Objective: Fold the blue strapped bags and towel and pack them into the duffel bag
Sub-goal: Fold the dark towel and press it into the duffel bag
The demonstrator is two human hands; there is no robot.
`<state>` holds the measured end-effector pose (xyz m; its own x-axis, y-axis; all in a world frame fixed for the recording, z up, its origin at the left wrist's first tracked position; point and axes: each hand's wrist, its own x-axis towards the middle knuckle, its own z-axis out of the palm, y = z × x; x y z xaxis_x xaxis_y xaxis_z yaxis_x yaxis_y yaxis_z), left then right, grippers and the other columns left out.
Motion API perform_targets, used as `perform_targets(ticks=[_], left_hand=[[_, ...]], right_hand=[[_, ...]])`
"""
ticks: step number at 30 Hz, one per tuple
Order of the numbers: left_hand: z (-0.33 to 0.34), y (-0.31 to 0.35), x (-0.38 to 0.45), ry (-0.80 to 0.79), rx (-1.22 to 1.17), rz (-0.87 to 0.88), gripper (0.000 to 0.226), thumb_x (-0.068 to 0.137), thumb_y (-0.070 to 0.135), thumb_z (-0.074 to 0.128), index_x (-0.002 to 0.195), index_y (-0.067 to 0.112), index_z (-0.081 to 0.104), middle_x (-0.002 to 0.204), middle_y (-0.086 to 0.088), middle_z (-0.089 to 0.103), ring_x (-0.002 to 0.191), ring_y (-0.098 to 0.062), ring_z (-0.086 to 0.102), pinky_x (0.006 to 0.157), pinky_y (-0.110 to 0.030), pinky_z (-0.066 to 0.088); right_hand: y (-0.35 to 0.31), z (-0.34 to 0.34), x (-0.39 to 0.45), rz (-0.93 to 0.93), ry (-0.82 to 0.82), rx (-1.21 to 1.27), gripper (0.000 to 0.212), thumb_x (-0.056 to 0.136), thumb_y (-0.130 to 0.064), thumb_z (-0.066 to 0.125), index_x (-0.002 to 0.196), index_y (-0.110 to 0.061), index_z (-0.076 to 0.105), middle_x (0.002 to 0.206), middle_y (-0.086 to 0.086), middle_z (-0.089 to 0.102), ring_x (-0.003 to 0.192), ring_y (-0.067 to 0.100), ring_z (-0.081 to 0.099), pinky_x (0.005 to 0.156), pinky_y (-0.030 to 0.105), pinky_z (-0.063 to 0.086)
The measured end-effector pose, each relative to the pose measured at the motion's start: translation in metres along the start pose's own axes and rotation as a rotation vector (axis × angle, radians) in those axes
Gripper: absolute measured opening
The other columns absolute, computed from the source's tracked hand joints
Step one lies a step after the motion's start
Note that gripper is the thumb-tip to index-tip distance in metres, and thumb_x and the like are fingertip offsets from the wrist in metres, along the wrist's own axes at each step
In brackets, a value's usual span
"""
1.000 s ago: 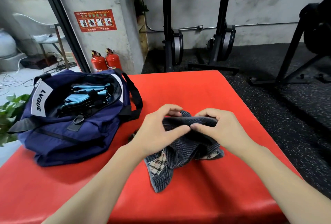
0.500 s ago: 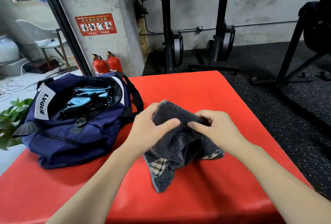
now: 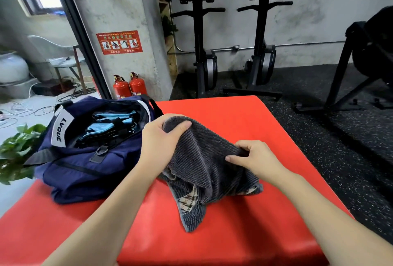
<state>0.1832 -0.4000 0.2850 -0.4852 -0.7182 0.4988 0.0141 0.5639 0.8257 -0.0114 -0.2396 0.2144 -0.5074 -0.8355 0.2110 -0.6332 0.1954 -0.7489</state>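
Note:
A dark grey ribbed towel [image 3: 204, 165] with a plaid corner lies bunched on the red padded platform [image 3: 244, 229]. My left hand [image 3: 161, 138] grips its upper left corner, lifted off the pad. My right hand [image 3: 253, 157] pinches another edge of the towel lower down on the right. To the left, the navy duffel bag [image 3: 85, 165] stands unzipped, its white label reading LVQUE. Light blue strapped bags [image 3: 108, 125] lie inside it, partly hidden by the bag's rim and black straps.
A green plant [image 3: 19, 150] sits beside the platform's left edge. Two red fire extinguishers [image 3: 129, 87] stand behind the duffel by a concrete pillar. Black gym machines [image 3: 231, 42] line the far wall, and dark rubber floor lies beyond the right edge.
My left hand has lifted its towel corner up and toward the duffel, spreading the cloth. My right hand has shifted slightly right and lower, still holding the towel.

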Motion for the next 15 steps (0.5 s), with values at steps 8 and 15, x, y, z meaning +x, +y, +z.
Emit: perform_targets(ticks=[8,15], left_hand=[[-0.058,0.05,0.023,-0.03,0.101,0.097,0.025,0.086,0.009,0.073,0.087,0.034,0.076,0.085,0.023,0.074,0.089,0.001,0.069,0.087,-0.019,0.05],[-0.097,0.126,0.028,0.032,0.081,0.168,0.034,0.088,0.013,0.074,0.071,0.041,0.068,0.064,0.032,0.066,0.065,0.015,0.06,0.064,-0.009,0.043]], right_hand=[[-0.037,-0.047,-0.02,0.002,0.226,0.078,0.015,0.081,-0.019,0.083,0.086,-0.031,0.075,0.086,-0.018,0.075,0.088,0.006,0.07,0.088,0.037,0.054],[-0.114,-0.128,-0.037,-0.122,0.333,0.04,0.017,0.081,-0.015,0.082,0.082,-0.031,0.076,0.088,-0.012,0.077,0.091,0.007,0.072,0.096,0.041,0.054]])
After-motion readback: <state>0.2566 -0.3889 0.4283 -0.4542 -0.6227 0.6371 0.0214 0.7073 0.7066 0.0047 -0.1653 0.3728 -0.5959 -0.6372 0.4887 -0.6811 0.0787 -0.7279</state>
